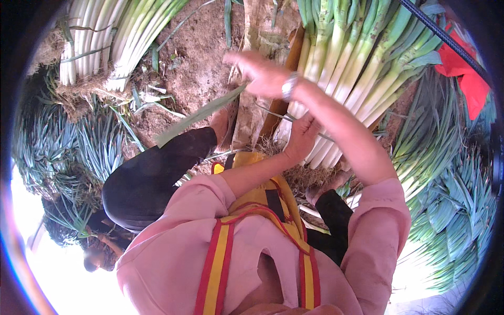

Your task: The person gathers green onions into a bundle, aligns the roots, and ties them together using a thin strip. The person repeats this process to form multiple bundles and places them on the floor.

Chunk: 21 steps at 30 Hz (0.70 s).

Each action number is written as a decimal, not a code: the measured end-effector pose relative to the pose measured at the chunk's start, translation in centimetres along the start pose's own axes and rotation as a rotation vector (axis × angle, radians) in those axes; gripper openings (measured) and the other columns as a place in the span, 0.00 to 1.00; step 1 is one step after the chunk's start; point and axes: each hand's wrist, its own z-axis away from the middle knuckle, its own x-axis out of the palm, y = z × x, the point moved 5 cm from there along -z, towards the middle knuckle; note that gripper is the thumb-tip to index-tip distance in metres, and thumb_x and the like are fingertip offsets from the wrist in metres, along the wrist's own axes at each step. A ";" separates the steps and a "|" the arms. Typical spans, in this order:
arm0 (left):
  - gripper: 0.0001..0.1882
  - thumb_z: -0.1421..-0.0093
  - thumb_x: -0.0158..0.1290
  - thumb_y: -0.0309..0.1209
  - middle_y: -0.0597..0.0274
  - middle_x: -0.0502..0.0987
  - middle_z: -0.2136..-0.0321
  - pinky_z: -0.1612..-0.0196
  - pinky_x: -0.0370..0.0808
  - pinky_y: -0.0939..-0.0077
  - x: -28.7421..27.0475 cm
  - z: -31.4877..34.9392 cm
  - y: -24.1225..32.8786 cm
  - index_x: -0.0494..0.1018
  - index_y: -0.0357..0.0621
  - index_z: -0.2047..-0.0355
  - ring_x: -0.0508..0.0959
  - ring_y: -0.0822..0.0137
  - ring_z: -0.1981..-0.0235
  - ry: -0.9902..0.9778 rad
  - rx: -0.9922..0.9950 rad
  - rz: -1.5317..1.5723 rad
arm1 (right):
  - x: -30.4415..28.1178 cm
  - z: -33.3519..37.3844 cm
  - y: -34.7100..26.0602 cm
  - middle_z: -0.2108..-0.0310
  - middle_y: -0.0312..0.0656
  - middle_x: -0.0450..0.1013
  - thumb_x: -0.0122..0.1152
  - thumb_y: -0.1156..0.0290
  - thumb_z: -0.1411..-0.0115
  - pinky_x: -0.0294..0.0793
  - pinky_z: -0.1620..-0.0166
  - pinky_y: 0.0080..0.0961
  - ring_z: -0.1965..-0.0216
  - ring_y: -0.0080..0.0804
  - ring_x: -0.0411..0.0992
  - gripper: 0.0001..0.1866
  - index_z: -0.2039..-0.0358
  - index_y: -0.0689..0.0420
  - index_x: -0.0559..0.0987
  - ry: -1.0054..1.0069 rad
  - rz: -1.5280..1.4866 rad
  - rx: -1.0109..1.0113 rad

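Thin green leaf strand [273, 112] crosses white-and-green leek bundle [359, 59], 1 o'clock; likely mid-tie, knot unseen. Left hand [303, 138]: grip closed on strand. Right hand [261, 74]: blurred, can't tell.

Right hand blurred, left fingertips partly out of sight

The right hand [257, 76] is smeared by motion, so its exact finger positions and its hold on the leaf strip [202, 113] below it cannot be told. The dial of the watch [289, 86] at its wrist is unreadable. The left hand [302, 140] hides part of a thin green strand [273, 112]; its fingertips run up beside the right forearm [341, 118], which covers part of the leek bundle [349, 52]. Beyond the hands, that bundle's tops leave the upper edge. Far left of both, nearer the body, another person [109, 241] is too small to make out.
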 end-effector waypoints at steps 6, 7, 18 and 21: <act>0.14 0.35 0.43 0.37 0.75 0.58 0.84 0.79 0.53 0.87 0.5 -0.7 0.9 0.66 0.44 0.75 0.55 0.83 0.81 0.117 -0.092 0.150 | -6.0 15.1 3.4 0.78 0.37 0.72 0.51 0.68 0.42 0.73 0.78 0.21 0.78 0.26 0.71 0.08 0.63 0.56 0.73 0.614 0.330 0.160; 0.14 0.35 0.43 0.36 0.76 0.57 0.85 0.80 0.52 0.87 0.6 -1.0 1.2 0.66 0.44 0.76 0.55 0.84 0.82 0.138 -0.085 0.189 | -2.7 17.5 2.8 0.79 0.39 0.71 0.51 0.70 0.43 0.73 0.77 0.27 0.76 0.31 0.73 0.07 0.65 0.55 0.73 0.612 0.355 -0.034; 0.10 0.38 0.44 0.32 0.74 0.57 0.86 0.80 0.52 0.84 0.7 -1.1 2.4 0.65 0.46 0.76 0.55 0.79 0.85 0.320 -0.160 0.352 | 13.3 13.1 3.0 0.67 0.44 0.68 0.48 0.66 0.49 0.65 0.53 0.36 0.62 0.39 0.67 0.20 0.56 0.59 0.70 0.726 0.866 -0.277; 0.10 0.38 0.43 0.31 0.74 0.57 0.87 0.80 0.52 0.83 0.8 -1.2 2.5 0.64 0.46 0.76 0.55 0.79 0.85 0.350 -0.157 0.391 | 13.3 11.2 4.2 0.65 0.44 0.67 0.48 0.67 0.49 0.64 0.53 0.38 0.61 0.39 0.66 0.22 0.52 0.60 0.68 0.631 0.913 -0.002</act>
